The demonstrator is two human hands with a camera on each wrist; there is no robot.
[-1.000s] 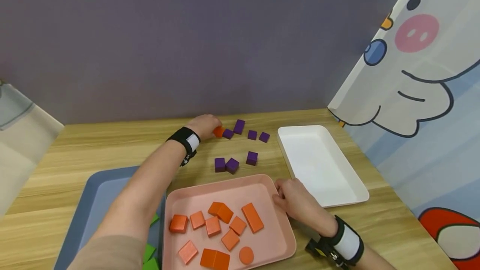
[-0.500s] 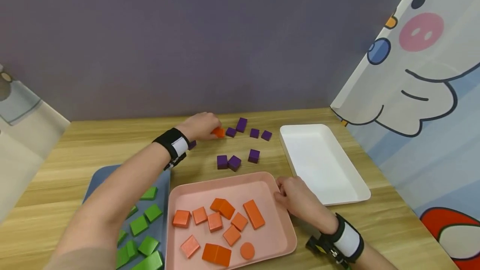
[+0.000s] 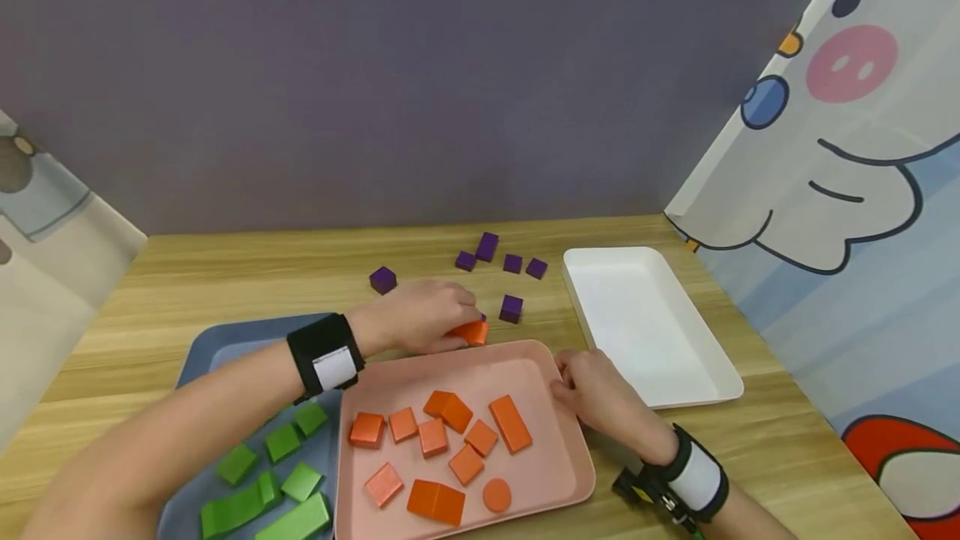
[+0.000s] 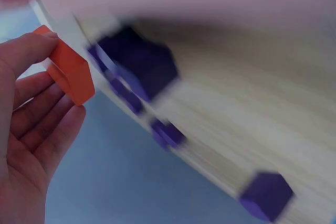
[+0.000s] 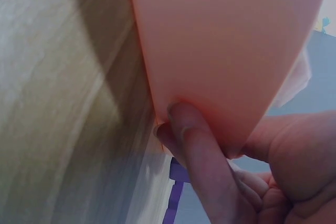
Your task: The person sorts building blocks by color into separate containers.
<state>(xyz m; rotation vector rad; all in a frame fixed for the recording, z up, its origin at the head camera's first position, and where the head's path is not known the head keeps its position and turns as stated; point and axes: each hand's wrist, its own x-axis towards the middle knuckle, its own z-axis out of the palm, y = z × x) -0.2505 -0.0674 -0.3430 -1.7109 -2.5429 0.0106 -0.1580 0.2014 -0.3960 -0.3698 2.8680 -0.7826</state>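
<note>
My left hand (image 3: 423,315) pinches an orange block (image 3: 472,332) between thumb and fingers, just past the far rim of the pink tray (image 3: 465,361). The left wrist view shows the held orange block (image 4: 73,74) clear of the table, with purple blocks beyond it. At the tray's far right corner, my right hand (image 3: 600,390) grips the rim; in the right wrist view its fingers (image 5: 197,145) press the outer wall while the thumb goes over the edge. Several orange blocks (image 3: 433,437) and a flat orange disc (image 3: 497,495) lie in the pink tray.
Several purple blocks (image 3: 512,308) lie scattered on the wooden table (image 3: 255,273) behind the pink tray. A blue-grey tray (image 3: 217,340) with several green blocks (image 3: 300,482) stands at the left, partly under my left forearm. A white tray (image 3: 645,323) sits at the right.
My left hand has carried the orange block from among the far purple blocks toward me and rightward, near the pink tray's rim. My right hand keeps its grip on the tray corner.
</note>
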